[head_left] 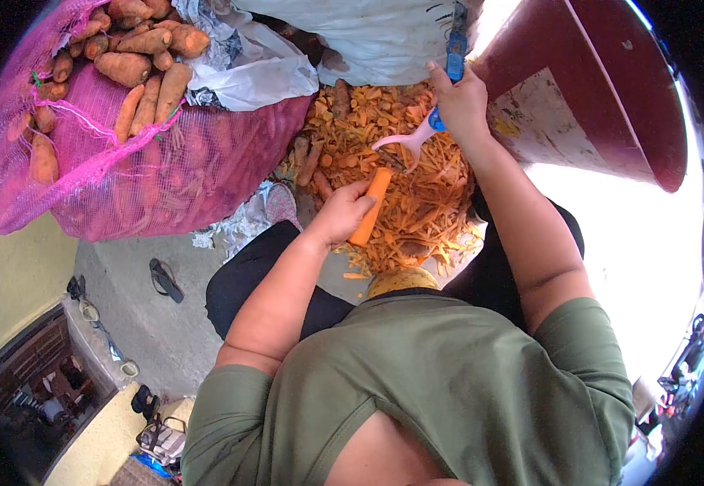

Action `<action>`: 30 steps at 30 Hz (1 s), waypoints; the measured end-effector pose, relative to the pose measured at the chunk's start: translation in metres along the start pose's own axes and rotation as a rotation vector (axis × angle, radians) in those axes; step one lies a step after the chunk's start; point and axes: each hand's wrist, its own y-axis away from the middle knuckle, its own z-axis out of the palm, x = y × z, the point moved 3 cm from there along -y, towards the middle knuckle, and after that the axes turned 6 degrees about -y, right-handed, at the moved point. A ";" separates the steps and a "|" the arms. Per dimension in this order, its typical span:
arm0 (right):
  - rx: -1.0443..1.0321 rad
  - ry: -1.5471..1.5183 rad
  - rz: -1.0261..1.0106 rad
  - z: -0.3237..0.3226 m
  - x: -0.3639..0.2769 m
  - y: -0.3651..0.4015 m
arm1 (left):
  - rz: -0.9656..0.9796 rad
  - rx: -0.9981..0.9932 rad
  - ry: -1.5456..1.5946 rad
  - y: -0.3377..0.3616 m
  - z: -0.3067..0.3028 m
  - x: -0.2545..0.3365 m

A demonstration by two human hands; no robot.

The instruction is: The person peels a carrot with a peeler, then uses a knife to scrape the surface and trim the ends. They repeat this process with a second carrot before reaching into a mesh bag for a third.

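My left hand (pixel 341 215) grips a peeled orange carrot (pixel 369 208), held upright over a heap of carrot peelings (pixel 417 186). My right hand (pixel 460 101) is raised above and to the right of the carrot, closed on a peeler (pixel 426 130) with a blue handle and a white Y-shaped head. The peeler head hangs just above the carrot's top end, apart from it. A few unpeeled carrots (pixel 313 162) lie at the left edge of the peelings.
A large pink mesh sack (pixel 125 178) full of unpeeled carrots fills the upper left. White plastic sacks (pixel 352 40) lie behind the heap. A dark red bin (pixel 611 105) stands at the right. A sandal (pixel 166 279) lies on the concrete floor at the left.
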 end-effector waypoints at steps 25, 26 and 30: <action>-0.089 -0.189 0.170 0.007 0.003 0.014 | -0.026 -0.115 0.534 -0.005 -0.001 -0.003; -0.153 -0.230 0.207 0.013 -0.003 0.028 | -0.004 -0.135 0.598 -0.005 -0.002 -0.006; -0.288 -0.174 0.252 0.020 -0.018 0.059 | -0.051 -0.219 0.804 -0.002 0.008 0.005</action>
